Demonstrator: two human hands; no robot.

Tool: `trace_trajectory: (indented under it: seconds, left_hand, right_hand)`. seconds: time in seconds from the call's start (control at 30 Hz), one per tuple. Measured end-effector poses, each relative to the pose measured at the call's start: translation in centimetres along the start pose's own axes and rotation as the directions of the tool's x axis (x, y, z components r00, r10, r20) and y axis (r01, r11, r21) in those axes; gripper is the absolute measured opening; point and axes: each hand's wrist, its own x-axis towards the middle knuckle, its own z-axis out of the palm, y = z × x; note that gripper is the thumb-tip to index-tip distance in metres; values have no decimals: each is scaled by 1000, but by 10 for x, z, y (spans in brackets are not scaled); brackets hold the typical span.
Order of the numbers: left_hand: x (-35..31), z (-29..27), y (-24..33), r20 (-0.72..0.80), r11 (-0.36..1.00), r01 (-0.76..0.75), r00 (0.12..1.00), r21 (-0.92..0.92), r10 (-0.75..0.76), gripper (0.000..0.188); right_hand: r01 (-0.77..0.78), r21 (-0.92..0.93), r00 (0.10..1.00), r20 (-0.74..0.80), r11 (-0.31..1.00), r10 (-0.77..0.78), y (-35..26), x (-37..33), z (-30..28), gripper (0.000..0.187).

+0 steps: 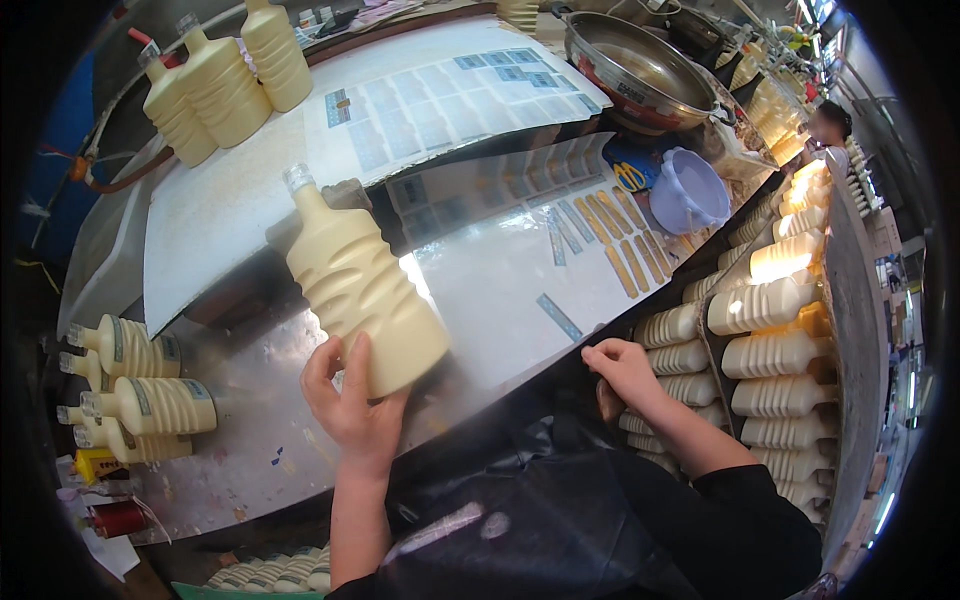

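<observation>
My left hand [352,395] grips the lower part of a cream-coloured ribbed bottle [365,295] with a clear cap, tilted above the table [260,400]. My right hand [622,368] is closed at the table's near edge, its fingers drawn together; whatever is in them, if anything, is too small to make out. Closest to it on the table lies a single blue label strip [559,317]. Beyond that are several gold strips [627,270] in rows and a few more blue strips [571,226].
A raised white board [270,160] bears label sheets and capped bottles [232,90]. A lilac bucket [690,195], yellow-handled scissors [631,177] and a large metal pan [645,60] stand at far right. Labelled bottles [160,405] lie at left; racked bottles [775,355] fill the right. Another person [830,125] is farther off.
</observation>
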Motion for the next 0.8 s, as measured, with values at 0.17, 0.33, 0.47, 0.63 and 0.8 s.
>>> trace_trajectory:
  seconds: [0.17,0.33,0.47,0.63,0.8]
  left_hand:
    - [4,-9,7,91,1000,18,996,-15,-17,73]
    - [7,-16,3,69,980,60,996,-190,-47,73]
    - [14,-8,-1,35,897,267,961,-353,-273,67]
    - [33,-2,6,100,803,457,884,-383,-456,66]
    - [49,-3,15,202,525,626,732,-577,-651,70]
  right_hand:
    - [-322,469,939,45,823,342,-4,21,25,49]
    - [-165,294,977,-80,942,197,3,9,17,30]
    - [137,-68,984,-109,988,-143,-49,26,-3,17]
    - [386,-243,907,278,890,-317,-167,52,32,20]
    - [582,-2,702,506,813,-501,-270,56,83,14]
